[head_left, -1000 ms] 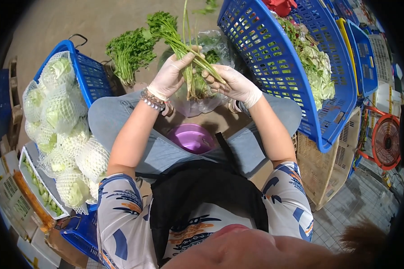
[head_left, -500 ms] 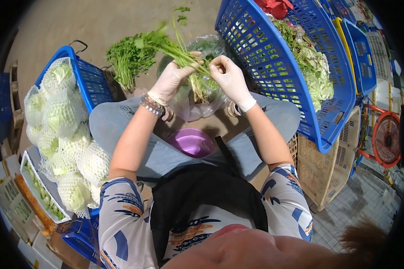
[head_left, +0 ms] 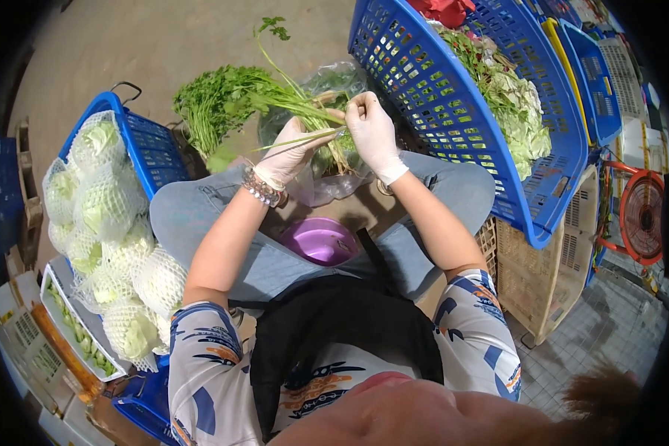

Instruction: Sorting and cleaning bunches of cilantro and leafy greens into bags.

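Step in hand, as judged: trimming or sorting a bunch of herbs (head_left: pixel 238 100) held over the lap; left hand (head_left: pixel 290 152), gloved, closed around the stems, leaves fanning out to the person's left; right hand (head_left: pixel 372 130), gloved, fingers pinched narrow on a single stalk; next move likely calls for a clean pull without snapping it. Clear plastic bag (head_left: pixel 327 171) beneath the hands; netted cabbages (head_left: pixel 104 223) in a blue basket (head_left: pixel 152 145) at left; big blue basket (head_left: pixel 453 97) of leaf scraps at right; purple bowl (head_left: pixel 320 239) between the knees.

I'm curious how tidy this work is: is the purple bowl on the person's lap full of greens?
No: the purple bowl between the knees looks empty, while the leafy herb bunch is held above it in the left hand and right hand.
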Demonstrator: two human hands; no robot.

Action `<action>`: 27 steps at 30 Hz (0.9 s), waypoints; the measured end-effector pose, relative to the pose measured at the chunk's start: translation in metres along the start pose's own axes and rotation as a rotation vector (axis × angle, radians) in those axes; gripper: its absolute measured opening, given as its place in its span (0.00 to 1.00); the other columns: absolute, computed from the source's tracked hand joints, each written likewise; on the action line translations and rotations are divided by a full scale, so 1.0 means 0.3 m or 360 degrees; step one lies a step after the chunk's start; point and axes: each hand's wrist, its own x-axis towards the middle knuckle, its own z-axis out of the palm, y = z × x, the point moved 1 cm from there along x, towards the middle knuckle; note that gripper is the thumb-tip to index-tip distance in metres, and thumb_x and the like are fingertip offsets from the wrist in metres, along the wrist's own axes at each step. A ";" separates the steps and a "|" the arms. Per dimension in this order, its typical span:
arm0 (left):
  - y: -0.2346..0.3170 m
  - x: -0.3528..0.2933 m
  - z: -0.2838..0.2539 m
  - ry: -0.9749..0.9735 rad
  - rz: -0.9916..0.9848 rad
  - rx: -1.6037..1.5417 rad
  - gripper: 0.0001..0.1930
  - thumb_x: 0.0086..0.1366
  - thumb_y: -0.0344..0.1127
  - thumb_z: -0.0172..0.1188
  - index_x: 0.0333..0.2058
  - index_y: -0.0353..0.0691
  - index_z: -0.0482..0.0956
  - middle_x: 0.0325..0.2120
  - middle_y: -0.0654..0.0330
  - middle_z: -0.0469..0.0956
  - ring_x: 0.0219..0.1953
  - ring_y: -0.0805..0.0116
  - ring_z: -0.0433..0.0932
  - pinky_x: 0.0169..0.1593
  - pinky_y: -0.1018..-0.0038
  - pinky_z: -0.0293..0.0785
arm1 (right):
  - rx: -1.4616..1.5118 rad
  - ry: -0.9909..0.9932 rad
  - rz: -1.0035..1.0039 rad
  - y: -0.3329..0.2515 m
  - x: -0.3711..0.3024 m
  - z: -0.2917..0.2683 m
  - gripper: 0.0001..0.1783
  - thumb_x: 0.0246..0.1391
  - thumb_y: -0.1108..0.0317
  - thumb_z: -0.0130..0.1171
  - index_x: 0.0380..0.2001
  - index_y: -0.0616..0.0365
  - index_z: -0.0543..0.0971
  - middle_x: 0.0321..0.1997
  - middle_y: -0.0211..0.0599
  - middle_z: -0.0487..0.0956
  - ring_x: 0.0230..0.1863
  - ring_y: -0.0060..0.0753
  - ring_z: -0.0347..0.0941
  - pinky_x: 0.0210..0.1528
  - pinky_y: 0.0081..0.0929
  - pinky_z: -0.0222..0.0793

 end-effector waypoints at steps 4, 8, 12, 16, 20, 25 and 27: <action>-0.011 0.004 0.010 0.0035 -0.0015 -0.0045 0.31 0.60 0.26 0.65 0.61 0.33 0.63 0.43 0.62 0.78 0.45 0.76 0.76 0.51 0.80 0.72 | 0.0544 -0.0060 0.0192 0.069 0.048 0.000 0.12 0.62 0.64 0.51 0.38 0.64 0.73 0.29 0.40 0.80 0.27 0.31 0.77 0.33 0.29 0.73; 0.016 -0.001 0.017 0.0113 0.0087 -0.0005 0.24 0.63 0.28 0.64 0.57 0.34 0.69 0.38 0.64 0.79 0.42 0.76 0.77 0.49 0.80 0.72 | 0.0674 0.0083 0.0259 0.113 0.105 -0.058 0.11 0.64 0.65 0.50 0.39 0.64 0.71 0.28 0.34 0.78 0.24 0.22 0.74 0.28 0.22 0.70; 0.070 -0.034 0.010 0.0157 0.0154 -0.0037 0.22 0.63 0.27 0.63 0.55 0.34 0.71 0.40 0.62 0.79 0.44 0.74 0.77 0.52 0.77 0.72 | 0.0780 0.0334 -0.0197 -0.012 0.117 -0.175 0.06 0.66 0.68 0.51 0.38 0.60 0.71 0.29 0.31 0.75 0.23 0.17 0.71 0.28 0.16 0.69; 0.048 -0.020 -0.025 0.0235 0.0090 0.0010 0.24 0.63 0.28 0.62 0.57 0.34 0.69 0.41 0.63 0.78 0.46 0.74 0.75 0.54 0.76 0.69 | 0.0844 0.0789 -0.0287 -0.075 0.119 -0.384 0.08 0.68 0.67 0.48 0.39 0.60 0.72 0.29 0.33 0.75 0.22 0.17 0.69 0.26 0.16 0.68; 0.069 -0.030 -0.039 0.0247 0.0022 0.0083 0.23 0.63 0.28 0.62 0.56 0.37 0.71 0.39 0.66 0.77 0.44 0.76 0.74 0.53 0.77 0.69 | 0.1886 0.0961 -0.0272 0.061 0.164 -0.609 0.09 0.68 0.64 0.47 0.35 0.56 0.72 0.29 0.29 0.71 0.26 0.19 0.65 0.31 0.15 0.68; 0.038 0.001 -0.023 0.0193 -0.0005 0.0135 0.21 0.62 0.28 0.63 0.54 0.38 0.72 0.40 0.67 0.76 0.43 0.78 0.74 0.52 0.80 0.69 | 0.1499 0.1230 -0.0184 0.320 0.196 -0.821 0.14 0.65 0.67 0.51 0.47 0.64 0.74 0.47 0.41 0.78 0.49 0.34 0.76 0.47 0.27 0.74; 0.040 -0.006 -0.024 0.0236 -0.0011 0.0165 0.20 0.62 0.29 0.63 0.53 0.38 0.73 0.40 0.67 0.76 0.43 0.78 0.74 0.52 0.79 0.69 | 0.0548 0.1456 -0.0154 0.207 0.181 -0.767 0.21 0.61 0.69 0.50 0.56 0.67 0.70 0.52 0.44 0.74 0.57 0.40 0.69 0.61 0.34 0.63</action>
